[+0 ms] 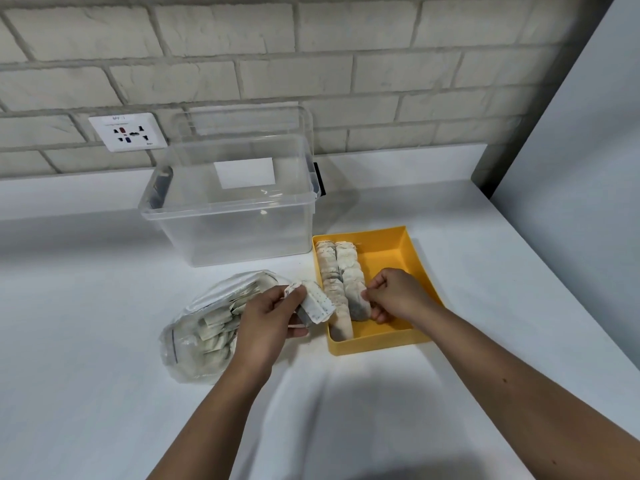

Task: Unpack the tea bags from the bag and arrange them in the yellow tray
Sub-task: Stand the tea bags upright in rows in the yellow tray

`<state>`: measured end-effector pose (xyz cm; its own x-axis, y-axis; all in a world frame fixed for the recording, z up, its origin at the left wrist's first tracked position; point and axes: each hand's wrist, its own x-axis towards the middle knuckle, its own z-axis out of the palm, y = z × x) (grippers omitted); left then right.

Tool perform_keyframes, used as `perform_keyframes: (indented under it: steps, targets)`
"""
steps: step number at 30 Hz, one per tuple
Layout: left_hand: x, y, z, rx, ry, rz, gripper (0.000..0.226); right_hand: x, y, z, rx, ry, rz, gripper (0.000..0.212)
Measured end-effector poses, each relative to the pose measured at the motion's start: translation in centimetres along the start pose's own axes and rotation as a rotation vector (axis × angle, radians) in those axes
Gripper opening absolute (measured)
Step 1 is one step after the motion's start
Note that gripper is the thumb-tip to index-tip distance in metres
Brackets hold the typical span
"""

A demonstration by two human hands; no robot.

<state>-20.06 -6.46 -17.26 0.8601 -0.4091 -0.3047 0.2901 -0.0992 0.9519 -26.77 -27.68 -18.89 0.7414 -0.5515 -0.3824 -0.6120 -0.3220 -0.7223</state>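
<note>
A clear plastic bag (197, 327) full of tea bags lies on the white counter, left of centre. To its right stands the yellow tray (408, 258), with two rows of tea bags (341, 271) along its left side. My left hand (266, 317) hovers between bag and tray, gripping a small stack of tea bags (317, 301). Inside the tray, my right hand (391, 294) pinches the near tea bag (360, 310) of the second row with fingers and thumb. The tray's right half is bare.
A clear plastic storage box (228, 209) with its lid leaning upright stands behind the bag and tray. A wall socket (127, 132) sits on the brick wall at left. A pale panel (571, 168) rises along the counter's right edge.
</note>
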Motion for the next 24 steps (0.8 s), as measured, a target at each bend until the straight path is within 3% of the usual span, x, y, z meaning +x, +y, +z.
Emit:
perform_keyframes:
  steps: [3, 7, 10, 18, 24]
  targets:
    - [-0.1, 0.3, 0.2, -0.01, -0.034, -0.009, 0.017, -0.9, -0.7, -0.7, -0.067, 0.197, -0.173, 0.021]
    - [-0.1, 0.6, 0.5, 0.016, -0.051, -0.003, 0.016, -4.2, -2.9, -0.3, 0.149, 0.098, -0.306, 0.019]
    - [-0.1, 0.8, 1.0, 0.023, -0.068, -0.015, 0.019, -5.4, -3.4, 0.8, 0.2, 0.019, -0.315, 0.018]
    - [-0.3, 1.1, 1.1, -0.054, -0.143, -0.061, 0.023, -5.3, -2.9, 0.9, 0.308, 0.037, -0.224, 0.012]
    - [-0.4, 0.8, 1.3, -0.037, -0.134, -0.061, 0.021, -5.0, -2.6, 0.5, 0.29, -0.041, -0.202, 0.009]
